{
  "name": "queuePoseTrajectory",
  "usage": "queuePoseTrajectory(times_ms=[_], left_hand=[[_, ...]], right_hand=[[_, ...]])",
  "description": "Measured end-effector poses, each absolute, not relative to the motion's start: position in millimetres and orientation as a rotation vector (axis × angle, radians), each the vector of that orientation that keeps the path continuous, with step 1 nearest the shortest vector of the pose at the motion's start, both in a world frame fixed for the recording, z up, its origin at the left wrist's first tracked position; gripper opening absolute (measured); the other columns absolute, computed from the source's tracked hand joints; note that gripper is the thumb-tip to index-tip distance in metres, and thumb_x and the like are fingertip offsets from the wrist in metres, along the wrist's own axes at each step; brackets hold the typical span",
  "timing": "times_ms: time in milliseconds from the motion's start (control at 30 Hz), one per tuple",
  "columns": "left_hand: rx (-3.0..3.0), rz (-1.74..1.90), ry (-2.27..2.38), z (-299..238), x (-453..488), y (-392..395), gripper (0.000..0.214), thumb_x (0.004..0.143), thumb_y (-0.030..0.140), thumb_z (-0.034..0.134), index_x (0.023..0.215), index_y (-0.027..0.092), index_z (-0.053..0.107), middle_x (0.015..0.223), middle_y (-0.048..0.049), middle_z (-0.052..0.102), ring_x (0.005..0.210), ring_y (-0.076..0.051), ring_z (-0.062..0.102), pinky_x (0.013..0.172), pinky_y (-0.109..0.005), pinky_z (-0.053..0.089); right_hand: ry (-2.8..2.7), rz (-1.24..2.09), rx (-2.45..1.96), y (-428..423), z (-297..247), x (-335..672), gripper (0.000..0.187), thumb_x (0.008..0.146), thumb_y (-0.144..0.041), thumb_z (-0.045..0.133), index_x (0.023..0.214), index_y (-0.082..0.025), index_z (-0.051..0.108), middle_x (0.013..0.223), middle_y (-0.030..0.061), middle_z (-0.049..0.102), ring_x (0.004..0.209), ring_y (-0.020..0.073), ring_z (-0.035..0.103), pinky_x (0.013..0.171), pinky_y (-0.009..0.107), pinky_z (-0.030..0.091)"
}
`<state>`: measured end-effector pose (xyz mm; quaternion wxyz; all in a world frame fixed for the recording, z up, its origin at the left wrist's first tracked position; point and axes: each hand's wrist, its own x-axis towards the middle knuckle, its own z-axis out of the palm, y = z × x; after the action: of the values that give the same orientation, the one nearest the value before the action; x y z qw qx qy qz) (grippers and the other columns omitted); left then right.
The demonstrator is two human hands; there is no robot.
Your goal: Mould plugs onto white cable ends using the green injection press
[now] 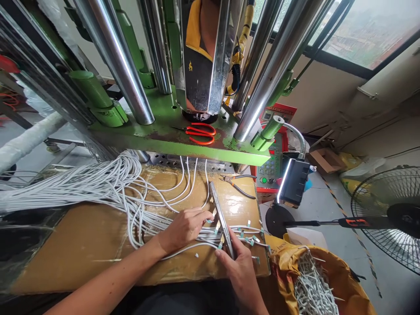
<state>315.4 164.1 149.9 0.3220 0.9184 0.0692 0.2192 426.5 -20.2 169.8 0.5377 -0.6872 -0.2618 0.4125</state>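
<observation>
My right hand grips the lower end of a narrow metal bar, which is tilted on edge above the cardboard. Along the bar's left side sit several small gold connectors with teal parts, one of them a connector close to my fingers. My left hand is closed in a pinch at the bar, with a bit of teal cable end at its fingertips, partly hidden by the fingers. White cables run beneath and behind the left hand. More cable ends with teal tips lie right of the bar.
Orange-handled cutters lie behind the bar on the cardboard. Red-handled scissors rest on the green press plate. A control panel, a lamp, a fan and a yellow bag of white scraps stand right.
</observation>
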Motion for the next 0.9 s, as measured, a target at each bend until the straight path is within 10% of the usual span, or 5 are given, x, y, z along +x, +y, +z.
queuePoseTrajectory(times_ms=[333,900], left_hand=[[1.49,0.37,0.617,181,306,179,0.032,0.086,0.039,0.063,0.105,0.015,0.07,0.096,-0.007,0.074,0.088,-0.021,0.069,0.079,-0.03,0.056],[2.43,0.643,0.094,149,334,186,0.023,0.096,0.014,0.045,0.105,0.013,0.067,0.092,-0.0084,0.071,0.084,-0.018,0.06,0.076,-0.03,0.051]], right_hand=[[-0.469,0.996,-1.61,-23,168,427,0.068,0.074,-0.034,0.076,0.137,-0.021,0.052,0.135,0.0068,0.059,0.126,0.0294,0.052,0.11,0.044,0.038],[-0.452,0.891,-1.733,-28,160,432,0.065,0.065,-0.037,0.079,0.126,-0.019,0.063,0.128,0.0075,0.064,0.124,0.033,0.054,0.107,0.045,0.041]])
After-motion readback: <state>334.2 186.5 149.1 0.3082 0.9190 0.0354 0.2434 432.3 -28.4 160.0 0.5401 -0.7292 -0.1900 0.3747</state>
